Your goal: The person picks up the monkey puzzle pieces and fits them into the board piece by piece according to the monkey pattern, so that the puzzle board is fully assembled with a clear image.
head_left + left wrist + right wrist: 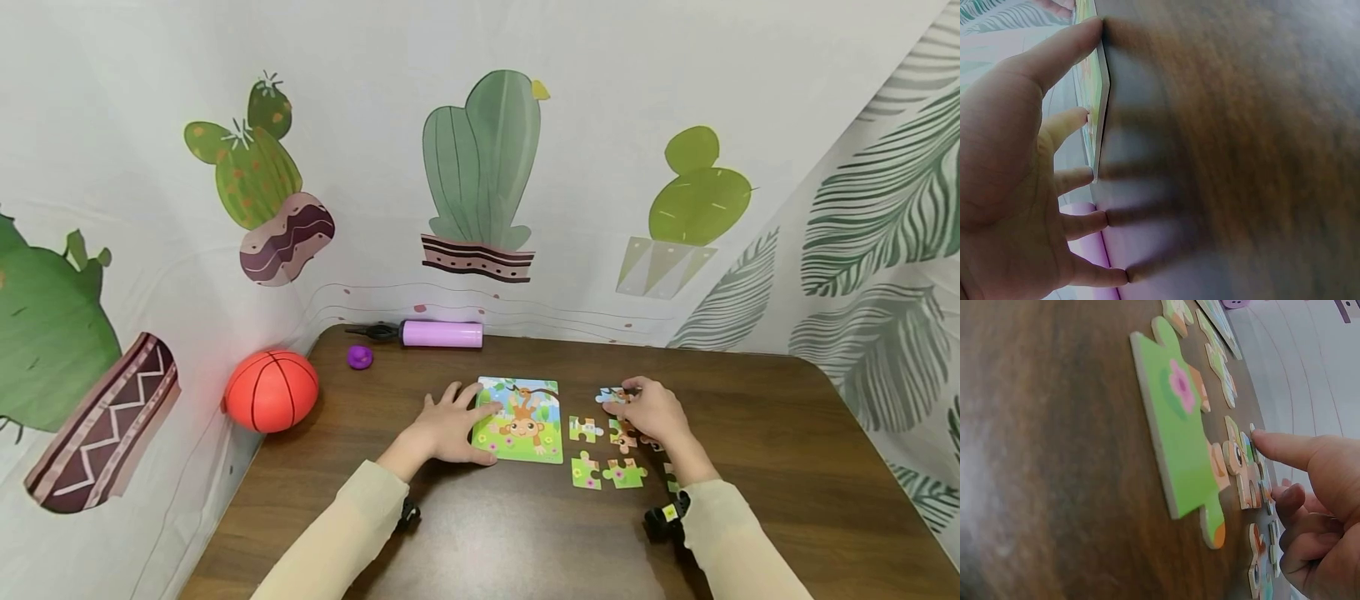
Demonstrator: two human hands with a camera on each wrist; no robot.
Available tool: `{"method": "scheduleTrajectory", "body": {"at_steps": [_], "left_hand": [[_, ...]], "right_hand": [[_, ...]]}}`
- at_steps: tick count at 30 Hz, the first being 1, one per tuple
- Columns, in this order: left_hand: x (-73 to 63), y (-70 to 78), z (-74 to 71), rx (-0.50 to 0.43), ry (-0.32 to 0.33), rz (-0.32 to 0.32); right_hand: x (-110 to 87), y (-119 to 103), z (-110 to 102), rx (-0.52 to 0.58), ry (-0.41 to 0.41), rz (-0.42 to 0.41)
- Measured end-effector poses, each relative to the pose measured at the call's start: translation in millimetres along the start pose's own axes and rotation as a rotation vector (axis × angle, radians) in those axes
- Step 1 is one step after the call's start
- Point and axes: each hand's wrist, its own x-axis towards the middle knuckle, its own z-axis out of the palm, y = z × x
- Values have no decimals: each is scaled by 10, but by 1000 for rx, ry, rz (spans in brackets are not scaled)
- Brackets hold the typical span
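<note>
A square monkey picture puzzle board lies flat on the table. My left hand has its fingers spread along the board's left side; the thumb touches its near edge. To the right lie several loose jigsaw pieces. My right hand pinches one blue-and-brown puzzle piece in the back row between thumb and fingers, low over the table. In the right wrist view a green piece with a pink flower is nearest the camera. The right hand partly hides some pieces.
A purple hand pump lies along the back edge, with a small purple toy in front of it. At the left edge is a red basketball-patterned ball. A printed cloth with cacti hangs behind the brown table.
</note>
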Motion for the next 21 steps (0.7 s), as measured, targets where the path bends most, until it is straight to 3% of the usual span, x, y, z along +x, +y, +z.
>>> {"method": "scheduleTrajectory", "body": {"at_steps": [10,21], "left_hand": [[22,1,28,21,5,-9],[5,12,4,18,12,-8]], "right_hand": [[11,16,3,-21,2,-2],[-29,5,38,-125,150,-62]]}}
